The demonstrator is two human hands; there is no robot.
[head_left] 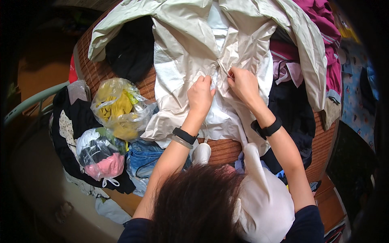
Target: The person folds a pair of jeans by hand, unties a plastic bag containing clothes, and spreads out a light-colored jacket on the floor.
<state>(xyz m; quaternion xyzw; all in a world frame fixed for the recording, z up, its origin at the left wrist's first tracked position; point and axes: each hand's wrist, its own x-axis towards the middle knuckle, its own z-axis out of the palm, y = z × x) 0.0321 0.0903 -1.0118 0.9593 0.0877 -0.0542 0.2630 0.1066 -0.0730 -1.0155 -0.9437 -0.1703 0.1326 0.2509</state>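
Note:
A cream jacket [186, 36] with a white lining lies spread on the round wooden table, its sleeves stretched to both sides. My left hand [200, 95] is closed on the jacket's front, thumb and fingers pinched together over the fabric. Beside it, to the right, my right hand [244, 85] pinches the jacket near its middle, where a thin cord or edge strip shows at the fingertips. What exactly lies between the fingers is partly hidden. Near my body a pale cloth bulge [265, 198] hangs below the table edge, and dark hair covers part of the view.
Left of the jacket sit a clear plastic bag [117, 107] with yellow clothing and another bag [101, 156] with pink and dark items. Folded jeans [146, 162] lie nearby. At the right are magenta clothing [320, 24] and dark garments [291, 117]. A pale green chair rail [34, 101] curves at left.

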